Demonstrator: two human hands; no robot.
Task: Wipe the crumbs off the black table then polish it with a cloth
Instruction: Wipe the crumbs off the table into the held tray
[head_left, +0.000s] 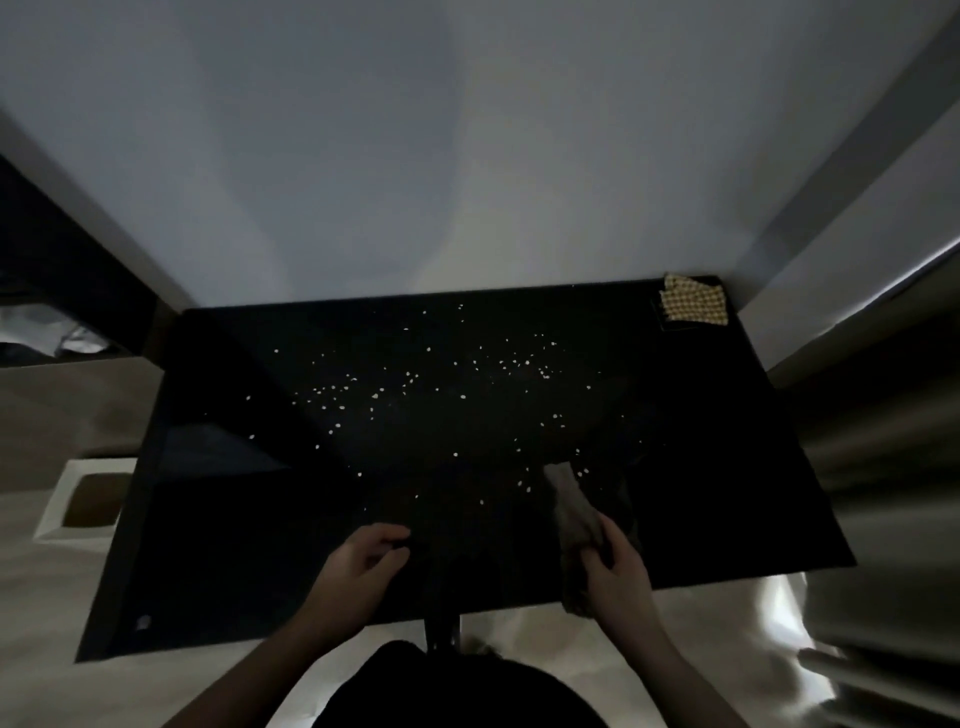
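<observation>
Gripping a limp greyish-brown cloth (571, 512) low right of centre on the glossy black table (727, 467), the right hand (618, 566) should bunch it mid-length since it looks floppy, light pale crumbs (415, 384) scatter mid-frame, left hand (363, 561) curled, holding nothing.

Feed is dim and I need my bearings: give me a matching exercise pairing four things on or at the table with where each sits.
Things:
1. crumbs
2. checked cloth
3. grey cloth
4. left hand

Places:
A. far right corner of the black table
B. gripped by the right hand
C. scattered across the middle
D. near edge, holding nothing

Pairs: 1-C, 2-A, 3-B, 4-D
</observation>
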